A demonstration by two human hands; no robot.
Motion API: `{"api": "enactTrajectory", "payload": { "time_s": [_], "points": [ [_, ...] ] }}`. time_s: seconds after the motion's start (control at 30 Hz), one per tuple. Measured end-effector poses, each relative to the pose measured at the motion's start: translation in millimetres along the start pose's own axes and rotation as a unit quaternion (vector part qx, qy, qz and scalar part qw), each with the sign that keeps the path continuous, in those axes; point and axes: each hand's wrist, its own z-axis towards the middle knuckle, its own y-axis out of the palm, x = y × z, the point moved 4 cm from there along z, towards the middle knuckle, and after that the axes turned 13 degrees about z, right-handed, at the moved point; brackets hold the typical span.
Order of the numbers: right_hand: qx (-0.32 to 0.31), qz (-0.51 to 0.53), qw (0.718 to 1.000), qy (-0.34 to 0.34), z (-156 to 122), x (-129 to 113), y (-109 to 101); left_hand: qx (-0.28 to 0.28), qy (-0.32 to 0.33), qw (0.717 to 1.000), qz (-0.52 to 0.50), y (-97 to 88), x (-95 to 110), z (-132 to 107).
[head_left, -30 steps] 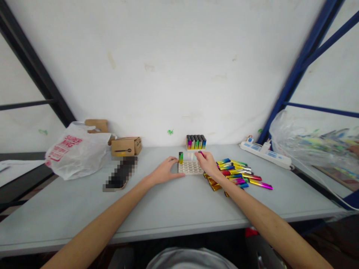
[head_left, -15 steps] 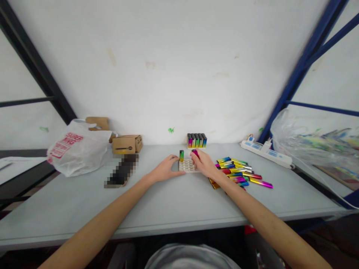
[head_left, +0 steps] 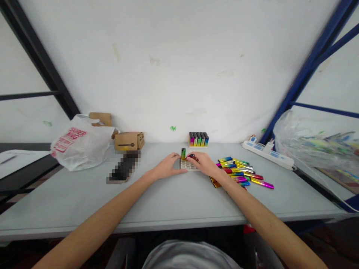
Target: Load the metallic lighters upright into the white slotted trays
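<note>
Green lighter [head_left: 183, 153] upright in pale tray [head_left: 188, 166], left hand [head_left: 167, 166] alongside.

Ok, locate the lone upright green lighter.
In the head view, the green lighter stands at the far left corner of the pale tray, between the left hand and the right hand.

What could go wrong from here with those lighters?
The right hand holds a dark-topped lighter close to the upright green lighter, so it might knock that one over.
The left hand is at the left end of the pale tray; a bump there could shift it.
The right forearm crosses the loose lighters in this view; it might brush and scatter some.
</note>
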Motion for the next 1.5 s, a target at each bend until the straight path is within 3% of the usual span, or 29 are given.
{"api": "enactTrajectory", "payload": {
  "time_s": [0.53, 0.83, 1.03, 1.17, 1.3, 1.5],
  "points": [
    [-0.044, -0.061, 0.997, -0.024, 12.5, 15.0, 16.7, -0.005, 0.001, 1.0, -0.002, 0.8, 1.5, 0.4],
    [-0.054, -0.248, 0.966, 0.052, 17.7, 12.4, 21.7, -0.003, 0.006, 1.0, -0.011, 1.0, 0.5, 0.2],
    [-0.063, -0.225, 0.971, 0.051, 17.1, 8.0, 19.1, -0.002, 0.002, 1.0, 0.0, 1.6, 0.0, 0.6],
    [-0.035, -0.165, 0.984, 0.05, 12.8, 14.7, -5.5, -0.005, -0.005, 1.0, 0.009, 2.0, -1.3, 0.7],
    [-0.003, -0.17, 0.981, 0.091, -4.2, 38.0, -57.0, -0.004, -0.006, 1.0, 0.011, 1.9, -2.9, 1.0],
    [-0.075, -0.183, 0.954, 0.225, -44.2, 77.2, -127.4, -0.008, -0.009, 1.0, 0.011, 2.0, -4.3, 0.7]
  ]
}}
